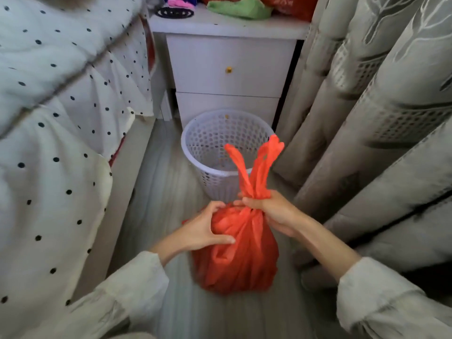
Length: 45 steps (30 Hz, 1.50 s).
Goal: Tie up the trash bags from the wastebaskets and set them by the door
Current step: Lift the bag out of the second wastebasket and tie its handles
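Note:
A full red plastic trash bag (241,255) hangs just above the floor in the middle of the view. My right hand (270,211) is closed around its gathered neck, and the two handle strips stick up above my fist. My left hand (208,228) cups the bag's upper left side, thumb pressed on the plastic. Just beyond the bag stands a white perforated wastebasket (208,148) with no liner in it.
A bed with a white polka-dot cover (56,113) fills the left. A white two-drawer nightstand (230,69) stands behind the basket, with cloths on top. Grey curtains (379,118) hang along the right. A narrow strip of pale wood floor (156,187) runs between bed and curtains.

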Each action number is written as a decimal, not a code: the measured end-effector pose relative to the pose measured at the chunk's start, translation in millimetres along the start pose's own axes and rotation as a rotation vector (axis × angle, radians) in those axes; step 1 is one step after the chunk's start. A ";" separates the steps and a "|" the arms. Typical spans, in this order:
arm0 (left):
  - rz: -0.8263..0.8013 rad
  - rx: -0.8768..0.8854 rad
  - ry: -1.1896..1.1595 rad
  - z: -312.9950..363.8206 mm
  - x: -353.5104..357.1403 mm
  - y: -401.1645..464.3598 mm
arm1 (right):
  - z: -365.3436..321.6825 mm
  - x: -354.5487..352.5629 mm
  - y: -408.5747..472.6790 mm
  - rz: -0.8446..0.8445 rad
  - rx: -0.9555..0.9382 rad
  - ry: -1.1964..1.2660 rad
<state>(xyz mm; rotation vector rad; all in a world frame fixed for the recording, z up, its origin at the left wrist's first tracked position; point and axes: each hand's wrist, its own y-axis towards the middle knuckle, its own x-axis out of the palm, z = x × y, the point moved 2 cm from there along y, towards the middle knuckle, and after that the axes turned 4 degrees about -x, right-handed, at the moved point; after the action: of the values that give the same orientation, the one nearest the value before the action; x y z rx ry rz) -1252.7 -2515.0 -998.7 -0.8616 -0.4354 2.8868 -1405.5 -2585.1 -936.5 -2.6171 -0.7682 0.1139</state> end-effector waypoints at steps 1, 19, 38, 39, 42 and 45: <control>0.028 -0.007 0.066 -3.4 -0.2 2.2 | 0.4 -2.2 1.4 0.033 -0.015 0.060; 0.355 0.069 -0.643 19.5 7.6 12.8 | 43.6 -13.1 0.2 0.142 -0.243 -0.012; 0.100 0.238 -0.005 17.0 17.9 4.7 | 64.0 -7.4 17.0 0.127 0.083 -0.142; 0.102 0.233 0.022 16.2 15.9 5.4 | 63.1 -7.7 16.5 0.126 0.055 -0.173; 0.124 0.180 0.185 7.8 12.9 8.9 | 54.0 -3.7 11.5 0.024 -0.022 -0.125; 0.161 0.129 0.260 1.0 10.1 8.8 | 49.3 5.4 3.2 -0.243 -0.076 0.017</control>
<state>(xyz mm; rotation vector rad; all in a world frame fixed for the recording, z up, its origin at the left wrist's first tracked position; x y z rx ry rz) -1261.9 -2521.8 -1005.8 -1.2794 -0.1600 2.8449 -1408.6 -2566.9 -982.7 -2.5668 -1.0969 -0.0075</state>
